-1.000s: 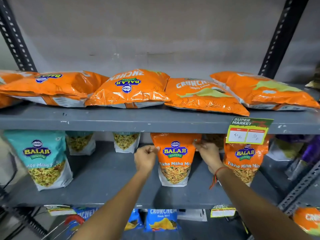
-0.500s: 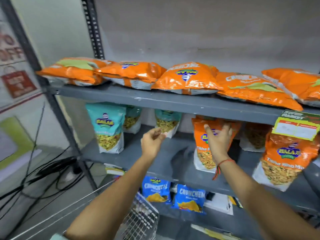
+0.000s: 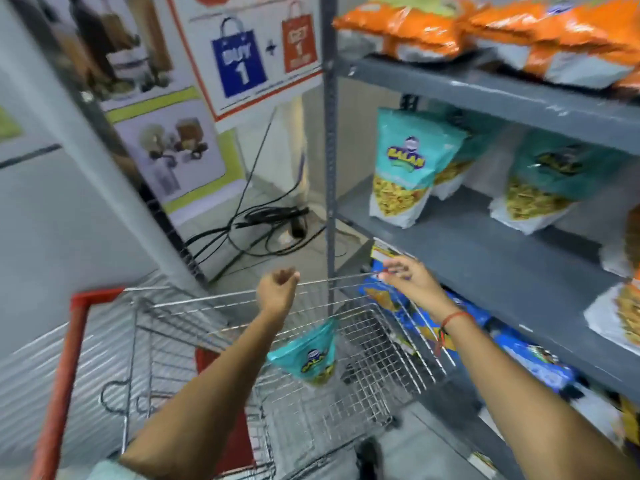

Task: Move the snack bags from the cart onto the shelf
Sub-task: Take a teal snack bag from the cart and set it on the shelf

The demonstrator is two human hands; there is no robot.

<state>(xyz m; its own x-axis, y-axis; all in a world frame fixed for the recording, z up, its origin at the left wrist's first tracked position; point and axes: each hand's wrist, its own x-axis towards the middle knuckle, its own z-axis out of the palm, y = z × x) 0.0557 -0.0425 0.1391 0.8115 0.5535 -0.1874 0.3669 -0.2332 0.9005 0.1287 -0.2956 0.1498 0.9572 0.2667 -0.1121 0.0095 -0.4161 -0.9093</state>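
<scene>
Teal snack bag [image 3: 309, 355] lying alone in the wire cart [image 3: 377, 362], near its front wall. Over the cart's rim, left hand [image 3: 277, 291] loosely curled, fingers drawn in, holding nothing. Further right, right hand [image 3: 408, 277] above the rim's front right corner, fingers half spread and bare, a red thread [image 3: 452, 318] at the wrist. On the grey shelf [image 3: 485, 251], near its left edge, standing teal bags [image 3: 410, 168]; orange bags [image 3: 450, 26] on the board above.

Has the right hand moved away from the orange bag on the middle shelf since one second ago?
Yes. The right hand has come down off the middle shelf and is now below its front edge, over the cart rim.
</scene>
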